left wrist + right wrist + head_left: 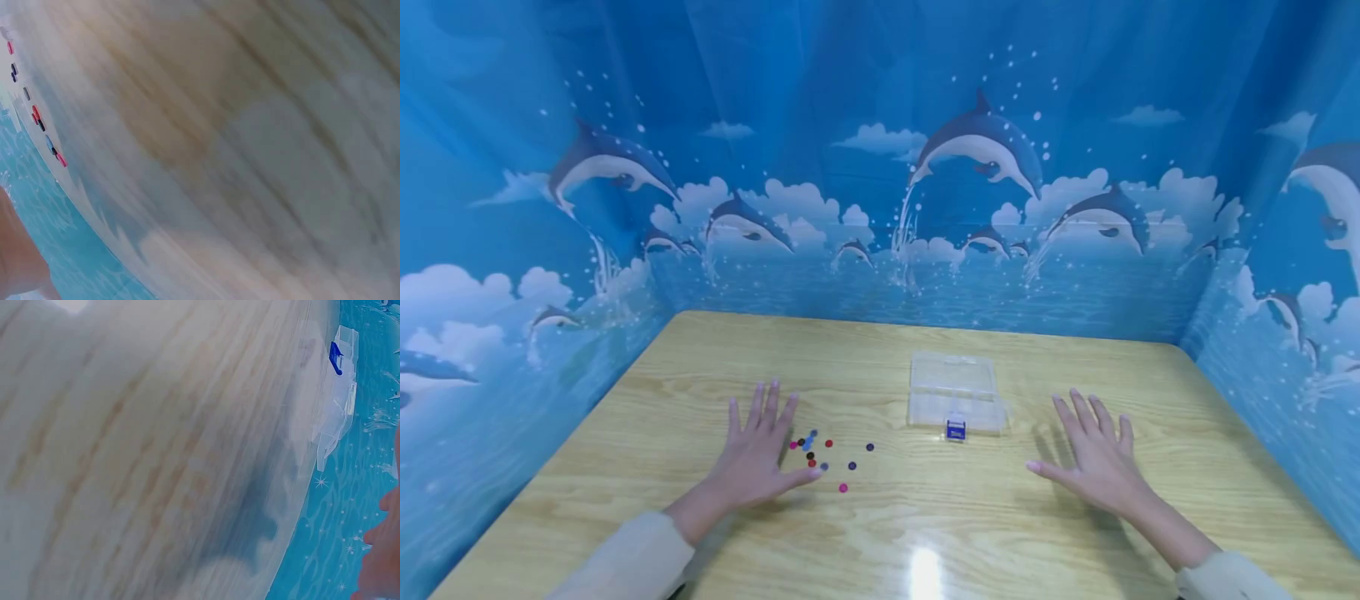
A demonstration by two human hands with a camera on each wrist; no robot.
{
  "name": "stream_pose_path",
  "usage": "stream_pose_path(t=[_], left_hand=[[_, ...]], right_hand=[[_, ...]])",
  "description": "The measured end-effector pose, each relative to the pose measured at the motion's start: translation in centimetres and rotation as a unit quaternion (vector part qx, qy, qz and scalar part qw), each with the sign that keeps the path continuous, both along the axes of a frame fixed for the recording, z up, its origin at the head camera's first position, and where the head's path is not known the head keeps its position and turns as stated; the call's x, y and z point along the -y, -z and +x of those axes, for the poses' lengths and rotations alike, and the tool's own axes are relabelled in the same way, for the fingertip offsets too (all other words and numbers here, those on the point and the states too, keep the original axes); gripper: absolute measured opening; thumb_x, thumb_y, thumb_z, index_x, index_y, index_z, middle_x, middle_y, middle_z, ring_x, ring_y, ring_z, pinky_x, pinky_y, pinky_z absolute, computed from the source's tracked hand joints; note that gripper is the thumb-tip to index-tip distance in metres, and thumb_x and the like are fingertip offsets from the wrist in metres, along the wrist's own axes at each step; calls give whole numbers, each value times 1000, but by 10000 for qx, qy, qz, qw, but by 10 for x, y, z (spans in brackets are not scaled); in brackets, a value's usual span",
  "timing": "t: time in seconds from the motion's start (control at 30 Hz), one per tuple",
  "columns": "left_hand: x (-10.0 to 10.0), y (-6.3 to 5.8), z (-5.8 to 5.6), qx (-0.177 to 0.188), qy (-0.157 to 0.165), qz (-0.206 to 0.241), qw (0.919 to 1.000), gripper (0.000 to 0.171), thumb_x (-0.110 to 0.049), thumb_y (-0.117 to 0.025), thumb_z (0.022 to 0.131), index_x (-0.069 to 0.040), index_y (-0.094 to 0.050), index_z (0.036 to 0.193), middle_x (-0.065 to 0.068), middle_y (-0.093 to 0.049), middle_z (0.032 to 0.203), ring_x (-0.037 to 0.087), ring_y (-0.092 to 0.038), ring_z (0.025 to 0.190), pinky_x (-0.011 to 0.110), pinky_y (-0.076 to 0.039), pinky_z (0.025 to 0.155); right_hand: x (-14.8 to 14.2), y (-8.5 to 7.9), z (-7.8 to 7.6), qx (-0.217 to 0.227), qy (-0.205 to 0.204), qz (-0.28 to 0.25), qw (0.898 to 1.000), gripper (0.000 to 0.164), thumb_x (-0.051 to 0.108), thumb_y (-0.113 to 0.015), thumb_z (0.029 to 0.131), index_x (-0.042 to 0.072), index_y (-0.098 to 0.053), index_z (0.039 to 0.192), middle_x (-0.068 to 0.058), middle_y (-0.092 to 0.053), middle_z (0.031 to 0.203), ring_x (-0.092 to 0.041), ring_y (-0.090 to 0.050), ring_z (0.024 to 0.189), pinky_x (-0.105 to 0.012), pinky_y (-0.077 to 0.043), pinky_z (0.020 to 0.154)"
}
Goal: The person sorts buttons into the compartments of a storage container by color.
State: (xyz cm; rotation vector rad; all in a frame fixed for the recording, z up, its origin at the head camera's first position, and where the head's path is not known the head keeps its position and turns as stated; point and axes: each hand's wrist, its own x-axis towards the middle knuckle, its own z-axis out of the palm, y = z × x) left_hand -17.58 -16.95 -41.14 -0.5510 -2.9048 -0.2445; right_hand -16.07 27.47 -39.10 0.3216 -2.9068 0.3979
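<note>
My left hand (752, 458) is spread with straight fingers over the left side of the table, its thumb reaching beside a scatter of small round buttons (852, 466). They are red, pink, black, blue and dark purple, and show as a thin row of buttons (35, 112) in the left wrist view. On the right, my right hand (1101, 467) is spread too, holding nothing, with its shadow on the wood. Between the hands stands a clear plastic box (958, 404) with a blue label (956, 430) at its front; the right wrist view has this box (340, 394) side-on.
The wood-grain table (880, 533) has rounded far corners. A blue curtain (850, 275) printed with dolphins and clouds closes off the back and both sides. A bright light reflection lies on the table near the front middle.
</note>
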Motion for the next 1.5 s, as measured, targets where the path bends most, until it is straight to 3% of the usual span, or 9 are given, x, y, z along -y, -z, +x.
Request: stream_pose_path(t=[0.4, 0.63, 1.03, 1.5], left_hand=[[-6, -3, -2, 58, -28, 96, 9999, 103, -71, -51, 76, -4, -17, 147, 26, -5, 152, 45, -7, 140, 67, 2, 107], [-11, -2, -5, 168, 35, 154, 9997, 104, -72, -51, 76, -8, -11, 148, 22, 3, 153, 43, -2, 141, 65, 5, 108], [-21, -4, -12, 169, 38, 231, 9996, 102, -69, -52, 77, -6, -14, 148, 23, 2, 153, 41, 1, 141, 66, 2, 108], [-37, -6, -19, 392, 207, 385, 9983, 100, -68, -50, 79, -3, -15, 147, 22, 7, 153, 40, 7, 142, 63, 2, 110]], right_hand=[[1, 5, -5, 24, -28, -149, 9999, 98, 59, -63, 75, 0, -25, 144, -30, -17, 149, -50, -11, 135, -73, 0, 100], [4, 5, -8, 79, -12, -205, 9998, 98, 58, -64, 74, -1, -26, 143, -29, -16, 149, -50, -13, 135, -72, -1, 101], [11, 3, -12, 174, -93, -235, 9995, 96, 58, -63, 76, 0, -27, 143, -30, -18, 149, -50, -13, 134, -73, -3, 100], [18, 4, -27, 278, -267, -424, 9984, 90, 53, -60, 80, -3, -27, 142, -30, -17, 149, -51, -13, 134, -73, -6, 101]])
